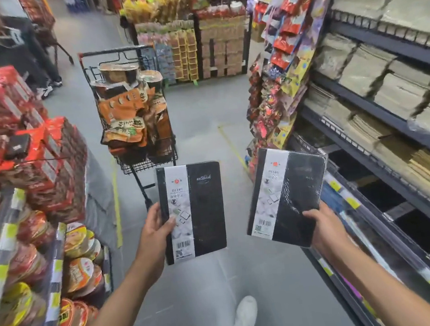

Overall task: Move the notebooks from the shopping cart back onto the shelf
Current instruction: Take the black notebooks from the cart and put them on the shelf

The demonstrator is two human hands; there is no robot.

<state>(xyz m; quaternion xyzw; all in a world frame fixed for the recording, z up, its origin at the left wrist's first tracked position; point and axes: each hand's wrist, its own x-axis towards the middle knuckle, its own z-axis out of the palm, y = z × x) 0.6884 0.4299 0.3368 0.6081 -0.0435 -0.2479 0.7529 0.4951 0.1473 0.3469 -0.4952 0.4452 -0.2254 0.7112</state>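
Both hands were well apart, each clamped on its own book. The left hand (157, 231) pinched the spine edge of a black notebook (200, 212), thumb across its white band, holding it roughly upright. The right hand (323, 228) gripped the lower corner of a second notebook (292, 197), glossy with wrap and tilted toward the shelf (388, 44) on that hand's outer side. The shopping cart (115, 51) stood ahead of the left hand, beyond both books, loaded with snack packets (128, 113).

A dark gap (372, 193) just past the right hand looked the likely slot. The main risk, as I judged it, was the slick wrap sliding out of that corner grip as the book swung in, or its far corner catching the shelf's front rail. The left book, held only by a thin edge pinch, could droop or drop while attention went right
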